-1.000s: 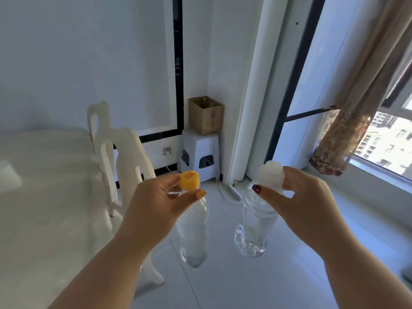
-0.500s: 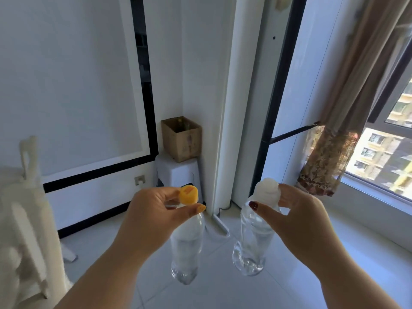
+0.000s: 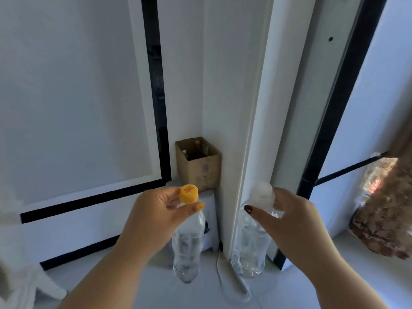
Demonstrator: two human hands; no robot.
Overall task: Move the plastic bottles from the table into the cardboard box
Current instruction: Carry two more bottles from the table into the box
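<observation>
A cardboard box [image 3: 198, 163] is being kept open-topped on a white stool [image 3: 209, 219] in the corner, and the tops of a few bottles are being shown inside it, too small to be told apart further. Two clear plastic bottles are being held in the air in front of the stool, below the level of the box. The bottle with the orange cap [image 3: 188, 237] is being pinched at its neck by the fingers and thumb of the left hand [image 3: 156, 215], its body being left to hang beneath the hand. The bottle with the white cap [image 3: 252, 241] is being gripped around its neck and cap by the right hand [image 3: 287, 221], its body likewise being hung below. Both bottles are being carried roughly upright, long axes near vertical, caps pointing up and bases toward the pale floor [image 3: 200, 295]. A patterned curtain [image 3: 385, 206] is being seen at the right.
</observation>
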